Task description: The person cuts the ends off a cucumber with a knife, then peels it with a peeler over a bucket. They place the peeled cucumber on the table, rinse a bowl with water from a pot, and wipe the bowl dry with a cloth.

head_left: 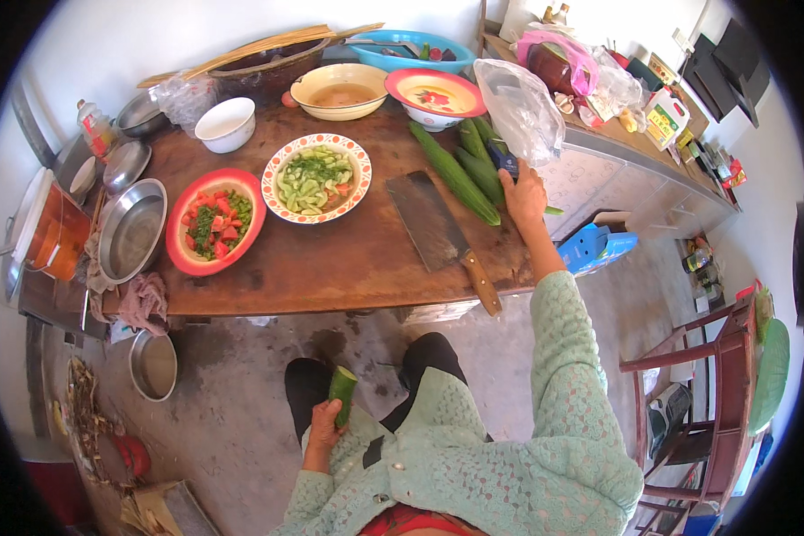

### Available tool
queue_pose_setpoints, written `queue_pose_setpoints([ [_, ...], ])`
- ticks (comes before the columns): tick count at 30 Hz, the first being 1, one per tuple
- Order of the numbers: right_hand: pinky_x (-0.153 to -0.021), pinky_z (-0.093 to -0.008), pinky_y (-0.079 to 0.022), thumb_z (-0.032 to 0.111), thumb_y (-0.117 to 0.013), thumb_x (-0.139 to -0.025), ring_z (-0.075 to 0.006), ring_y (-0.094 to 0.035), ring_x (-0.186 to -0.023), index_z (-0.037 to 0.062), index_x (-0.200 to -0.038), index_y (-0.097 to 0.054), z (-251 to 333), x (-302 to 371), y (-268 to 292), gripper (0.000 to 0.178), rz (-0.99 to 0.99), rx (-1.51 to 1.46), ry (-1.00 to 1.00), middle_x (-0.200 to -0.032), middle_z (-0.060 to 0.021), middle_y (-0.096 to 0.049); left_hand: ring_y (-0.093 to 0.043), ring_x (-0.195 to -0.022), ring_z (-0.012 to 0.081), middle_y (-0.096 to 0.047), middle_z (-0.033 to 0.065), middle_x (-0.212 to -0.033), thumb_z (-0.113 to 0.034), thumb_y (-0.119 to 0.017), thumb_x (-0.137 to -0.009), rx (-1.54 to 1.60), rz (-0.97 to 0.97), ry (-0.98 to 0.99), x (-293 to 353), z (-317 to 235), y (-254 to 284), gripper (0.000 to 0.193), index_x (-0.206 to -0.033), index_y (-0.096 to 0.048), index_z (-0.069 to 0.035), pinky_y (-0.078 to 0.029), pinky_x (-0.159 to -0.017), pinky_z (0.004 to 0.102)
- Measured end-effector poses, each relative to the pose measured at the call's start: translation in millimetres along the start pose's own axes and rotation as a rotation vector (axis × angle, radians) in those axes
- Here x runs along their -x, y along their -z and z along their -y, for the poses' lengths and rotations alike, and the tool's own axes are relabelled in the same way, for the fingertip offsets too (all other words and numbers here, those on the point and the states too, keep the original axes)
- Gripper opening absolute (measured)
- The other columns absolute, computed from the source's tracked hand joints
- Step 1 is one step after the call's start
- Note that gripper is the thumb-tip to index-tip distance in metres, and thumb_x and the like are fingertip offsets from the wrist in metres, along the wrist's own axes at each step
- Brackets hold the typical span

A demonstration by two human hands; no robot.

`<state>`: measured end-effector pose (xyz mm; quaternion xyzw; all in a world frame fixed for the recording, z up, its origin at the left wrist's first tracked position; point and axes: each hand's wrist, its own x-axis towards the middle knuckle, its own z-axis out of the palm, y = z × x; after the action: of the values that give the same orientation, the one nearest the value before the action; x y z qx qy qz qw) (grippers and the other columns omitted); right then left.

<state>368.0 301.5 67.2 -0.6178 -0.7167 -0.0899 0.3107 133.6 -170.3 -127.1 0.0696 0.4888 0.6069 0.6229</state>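
Note:
Low in front of my body, my left hand (pixel 325 429) is wrapped round a cut piece of cucumber (pixel 342 389). My right hand (pixel 524 193) reaches to the table's right edge, its fingers curled at a small dark blue thing (pixel 506 163) whose kind I cannot make out. A clear plastic bag (pixel 520 107) rises just beyond those fingers. Several whole cucumbers (pixel 456 175) lie to the left of that hand. Left of them a cleaver (pixel 431 223) rests flat, its wooden handle over the front edge.
On the wooden table (pixel 348 259) stand a plate of sliced cucumber (pixel 313 179), a red-rimmed plate of chopped tomato and greens (pixel 213 223), a white bowl (pixel 226 125) and enamel basins (pixel 338 91). Metal bowls (pixel 134 228) crowd the left end. A blue carton (pixel 594 246) sits below right.

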Motion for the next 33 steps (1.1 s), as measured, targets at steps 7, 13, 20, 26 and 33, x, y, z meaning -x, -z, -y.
queue_pose_setpoints([
  [7,-0.078,-0.0467,-0.046,0.031,-0.068,-0.073,-0.0377,-0.057,-0.090,0.0058,-0.109,-0.056,-17,-20,-16,0.046,0.055,-0.026,-0.038,-0.094,-0.0175,-0.060,-0.043,-0.044,0.0093,-0.053,0.0023,-0.065,-0.036,-0.067,-0.077,0.022,-0.014,0.019,0,1,2,0.040,-0.090,-0.060,0.001,-0.031,-0.036,0.0227],
  [13,-0.081,-0.0441,-0.045,0.029,-0.073,-0.066,-0.0353,-0.056,-0.094,0.0123,-0.105,-0.062,-21,-19,-18,0.043,0.007,-0.083,-0.049,-0.104,-0.0149,-0.056,-0.044,-0.045,0.0090,-0.054,0.0025,-0.067,-0.036,-0.066,-0.077,0.034,0.034,0.031,-1,3,8,0.040,-0.091,-0.060,0.001,-0.032,-0.037,0.0226],
  [20,-0.081,-0.0407,-0.046,0.031,-0.072,-0.068,-0.0319,-0.057,-0.095,0.0170,-0.110,-0.062,-39,-29,-23,0.045,0.198,-0.136,-0.040,-0.104,-0.0159,-0.056,-0.044,-0.047,0.0086,-0.056,0.0026,-0.070,-0.035,-0.065,-0.078,0.007,0.015,0.019,-1,4,7,0.040,-0.094,-0.060,0.001,-0.032,-0.037,0.0225],
  [26,-0.079,-0.0421,-0.046,0.030,-0.066,-0.074,-0.0345,-0.059,-0.087,0.0174,-0.105,-0.066,-29,-25,-14,0.034,0.065,-0.212,-0.046,-0.094,-0.0186,-0.059,-0.044,-0.047,0.0081,-0.058,0.0028,-0.072,-0.035,-0.065,-0.078,-0.004,-0.003,0.017,2,3,3,0.040,-0.094,-0.060,0.001,-0.032,-0.037,0.0226],
  [33,-0.070,-0.0356,-0.049,0.027,-0.060,-0.080,-0.0260,-0.063,-0.076,0.0060,-0.106,-0.064,-24,-10,19,0.033,-0.041,-0.627,-0.166,-0.098,-0.0173,-0.063,-0.040,-0.042,0.0072,-0.052,0.0004,-0.063,-0.038,-0.063,-0.078,-0.032,0.007,-0.029,9,2,4,0.041,-0.091,-0.061,0.001,-0.030,-0.037,0.0219],
])
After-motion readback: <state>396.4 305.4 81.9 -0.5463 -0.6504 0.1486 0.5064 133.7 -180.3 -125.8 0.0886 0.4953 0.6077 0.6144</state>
